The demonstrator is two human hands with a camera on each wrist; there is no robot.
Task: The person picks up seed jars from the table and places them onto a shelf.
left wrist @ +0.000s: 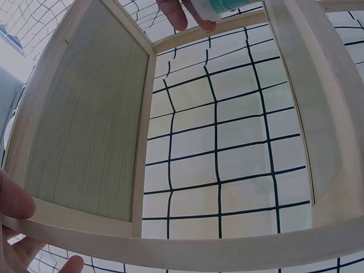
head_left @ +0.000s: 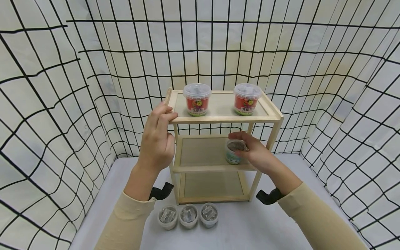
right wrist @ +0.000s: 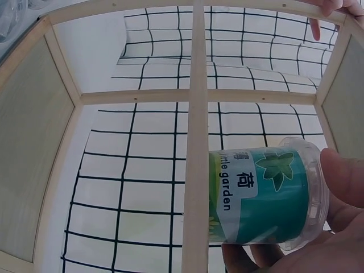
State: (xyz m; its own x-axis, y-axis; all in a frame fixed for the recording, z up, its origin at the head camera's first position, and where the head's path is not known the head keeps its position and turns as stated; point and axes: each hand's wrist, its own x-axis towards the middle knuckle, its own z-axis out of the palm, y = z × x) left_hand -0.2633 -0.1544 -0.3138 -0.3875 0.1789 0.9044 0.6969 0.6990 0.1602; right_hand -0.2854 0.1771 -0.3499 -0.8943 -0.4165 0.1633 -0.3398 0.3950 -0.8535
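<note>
My left hand [head_left: 156, 139] grips the upper left corner of a three-tier wooden shelf [head_left: 218, 120]. The left wrist view shows its thumb [left wrist: 16, 196] on one side of the frame and the fingers on the other. At the right part of the middle tier, my right hand [head_left: 257, 154] holds a small plastic cup [head_left: 232, 158] near its rim. That cup carries a teal label with a green leaf and "little garden" in the right wrist view. Its base is right at the middle board, behind a wooden post [right wrist: 196, 142] in that view.
Two lidded cups with red labels, one left [head_left: 197, 100] and one right [head_left: 247, 100], stand on the top tier. On the white table [head_left: 243, 229], three cups [head_left: 189, 216] line up before the shelf's left half. Black-grid white cloth [head_left: 212, 41] surrounds the area.
</note>
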